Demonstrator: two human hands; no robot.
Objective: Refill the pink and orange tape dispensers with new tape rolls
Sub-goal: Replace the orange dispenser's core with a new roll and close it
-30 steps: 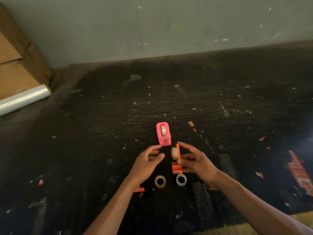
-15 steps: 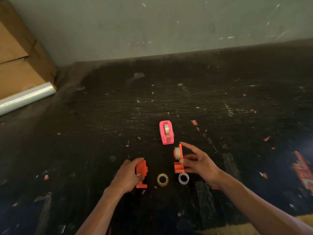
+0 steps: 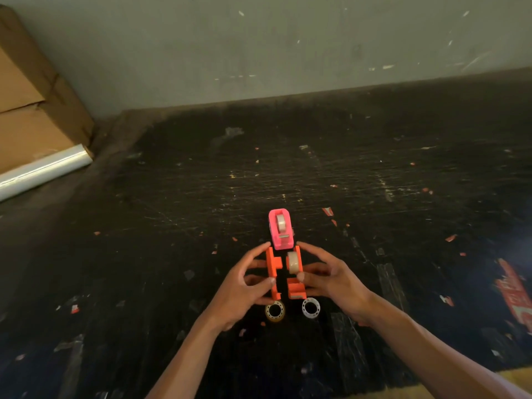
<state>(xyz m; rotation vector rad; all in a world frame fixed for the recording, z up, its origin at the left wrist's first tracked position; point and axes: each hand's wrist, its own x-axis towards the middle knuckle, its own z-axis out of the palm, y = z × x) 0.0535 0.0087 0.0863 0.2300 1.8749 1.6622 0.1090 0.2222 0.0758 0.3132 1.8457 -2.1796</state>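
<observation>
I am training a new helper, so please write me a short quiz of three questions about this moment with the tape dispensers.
1. True or false: the pink dispenser already holds a tape roll.
2. Which hand holds the orange half with the tape roll on it? A) left hand B) right hand
3. Fill in: the two orange halves are ____ (joined / apart).

Key
1. True; a roll sits in its slot.
2. B; the left hand holds the other half, without a roll.
3. Apart; a gap shows between them, above the two spent cores on the table.
</observation>
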